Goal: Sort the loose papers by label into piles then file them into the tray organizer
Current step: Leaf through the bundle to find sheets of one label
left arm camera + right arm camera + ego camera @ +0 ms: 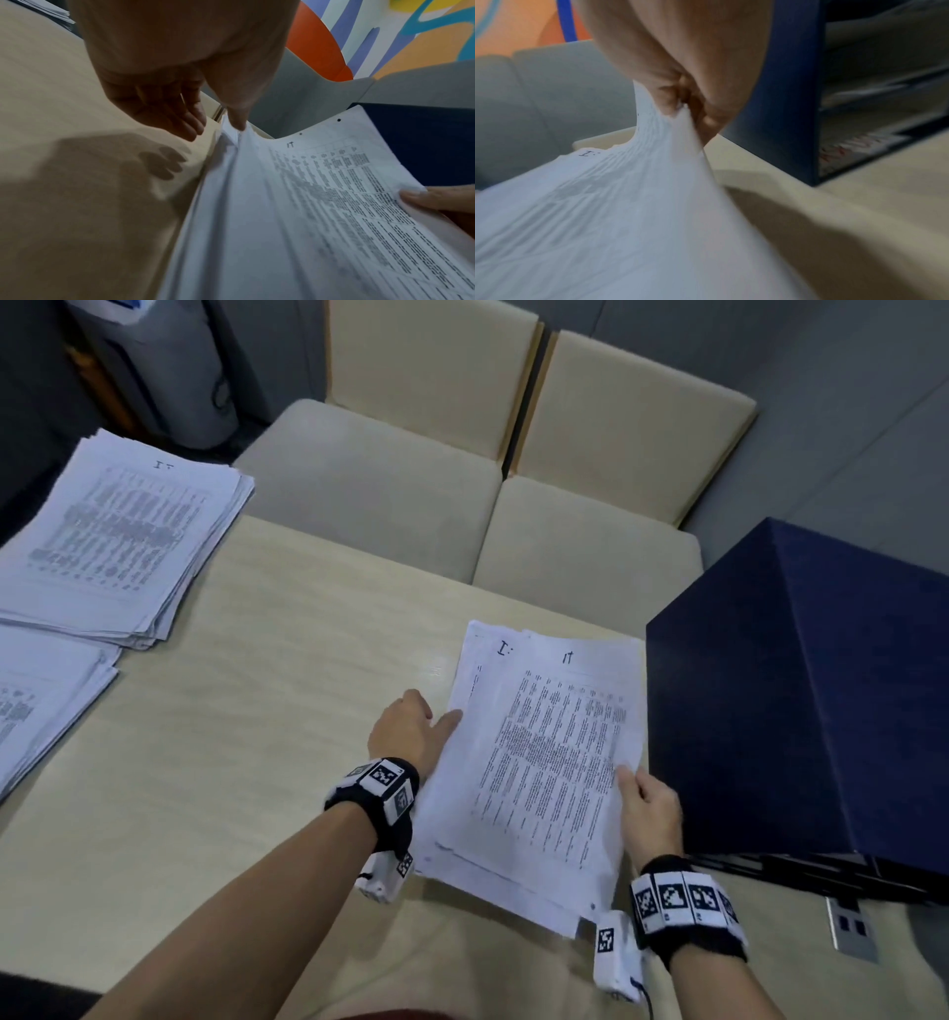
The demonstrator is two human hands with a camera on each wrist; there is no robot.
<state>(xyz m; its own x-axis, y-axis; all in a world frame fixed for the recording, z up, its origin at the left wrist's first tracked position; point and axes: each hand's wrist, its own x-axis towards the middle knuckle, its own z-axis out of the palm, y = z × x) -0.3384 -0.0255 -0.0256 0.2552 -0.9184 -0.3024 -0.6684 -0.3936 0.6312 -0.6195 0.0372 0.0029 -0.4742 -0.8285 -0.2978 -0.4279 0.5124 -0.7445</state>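
A stack of printed papers lies on the beige table, lifted at its right edge; its top sheet is hand-marked "IT". My right hand pinches that right edge, thumb on top and fingers beneath, as the right wrist view shows. My left hand is at the stack's left edge with fingers straight over the table and only the thumb touching the paper. The navy tray organizer stands just right of the stack; its shelves hold some sheets.
Two sorted paper piles sit at the table's left, a far one and a near one. Beige chairs stand beyond the far table edge. Bare tabletop lies between the piles and the stack.
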